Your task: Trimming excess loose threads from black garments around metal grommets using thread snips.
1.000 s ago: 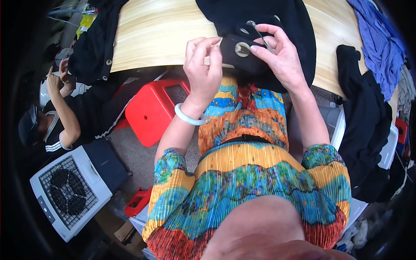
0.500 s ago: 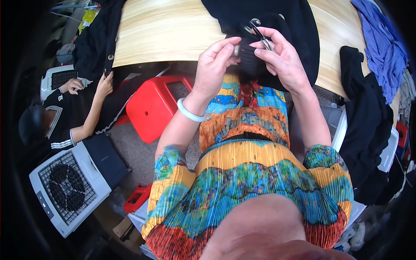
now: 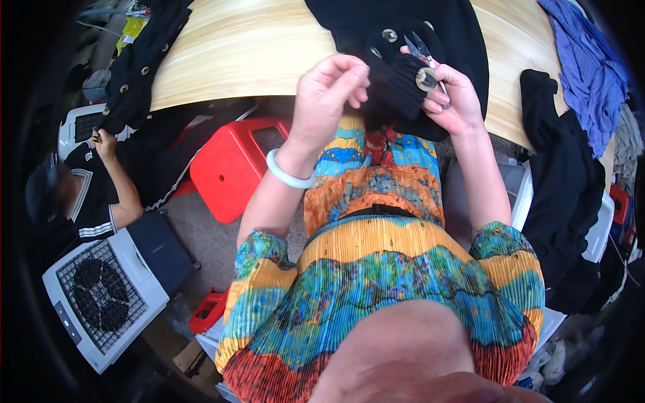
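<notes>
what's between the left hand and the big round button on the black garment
In the head view, only a rolled fold of the black garment lies between the left hand and the round button; the right hand grips its other side.

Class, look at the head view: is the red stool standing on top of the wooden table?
No, the red stool stands on the floor beside the wooden table.

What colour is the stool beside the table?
The stool is red, with a small hole in its seat; the head view shows it.

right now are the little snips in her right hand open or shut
Open: the snips in the right hand show two blade tips spread apart above the black garment and its button.
</notes>
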Tool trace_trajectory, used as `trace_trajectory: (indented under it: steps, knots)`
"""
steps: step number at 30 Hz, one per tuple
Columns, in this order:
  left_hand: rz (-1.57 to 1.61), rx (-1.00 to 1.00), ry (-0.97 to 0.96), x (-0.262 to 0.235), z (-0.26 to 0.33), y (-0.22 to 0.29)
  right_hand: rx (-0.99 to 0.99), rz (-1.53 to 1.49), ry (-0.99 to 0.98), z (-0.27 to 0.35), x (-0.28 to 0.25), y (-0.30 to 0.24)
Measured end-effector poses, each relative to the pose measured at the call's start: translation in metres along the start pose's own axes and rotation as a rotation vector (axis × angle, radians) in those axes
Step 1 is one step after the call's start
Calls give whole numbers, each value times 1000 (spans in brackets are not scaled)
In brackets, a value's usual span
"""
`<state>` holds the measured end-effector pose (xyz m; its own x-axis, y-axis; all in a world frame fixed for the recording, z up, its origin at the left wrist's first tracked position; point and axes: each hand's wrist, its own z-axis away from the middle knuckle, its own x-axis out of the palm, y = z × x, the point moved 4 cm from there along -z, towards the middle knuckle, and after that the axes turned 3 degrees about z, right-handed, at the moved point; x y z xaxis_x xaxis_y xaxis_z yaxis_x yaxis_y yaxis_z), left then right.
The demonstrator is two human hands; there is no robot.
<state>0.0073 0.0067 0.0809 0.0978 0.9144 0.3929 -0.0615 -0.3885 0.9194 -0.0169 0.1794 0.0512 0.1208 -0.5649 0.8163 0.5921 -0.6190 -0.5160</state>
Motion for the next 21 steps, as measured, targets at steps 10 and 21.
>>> trace_trajectory:
  steps: [10,21]
  knots:
    - [-446,210,26,9,-1,3,-40,113,8,4,4,-6]
    - [-946,-161,-528,-25,37,-27,-576,1287,426,10,-19,-65]
